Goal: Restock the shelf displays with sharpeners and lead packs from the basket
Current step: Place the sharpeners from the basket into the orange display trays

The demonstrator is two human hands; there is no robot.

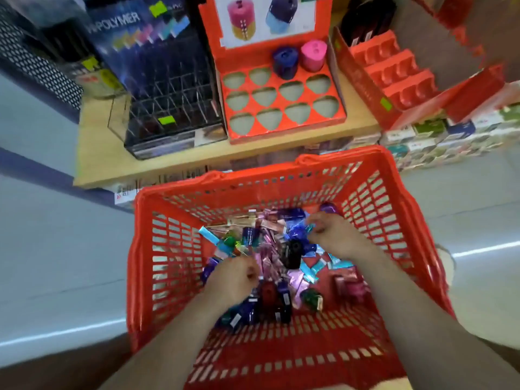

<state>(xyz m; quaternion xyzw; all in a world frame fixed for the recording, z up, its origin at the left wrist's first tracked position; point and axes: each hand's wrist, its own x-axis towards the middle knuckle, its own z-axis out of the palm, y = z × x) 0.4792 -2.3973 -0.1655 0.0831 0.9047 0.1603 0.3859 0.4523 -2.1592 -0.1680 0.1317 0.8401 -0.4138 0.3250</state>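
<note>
A red plastic basket (174,249) stands on the floor below the shelf, holding several lead packs (270,249) in pink, blue and teal, and a black sharpener (292,253). My left hand (236,277) is down in the basket with its fingers curled over the packs; what it holds is hidden. My right hand (329,232) pinches a teal lead pack (309,229) at the far right of the pile. On the shelf, the red sharpener display (278,105) has a purple sharpener (285,61) and a pink sharpener (313,55) in its back row. The dark lead pack display (168,108) stands to its left.
A second red display (394,71) with stepped slots sits to the right on the wooden shelf (92,153). Small boxes (439,136) are stacked under it. A perforated black panel (33,57) stands at the far left. Pale floor lies on both sides of the basket.
</note>
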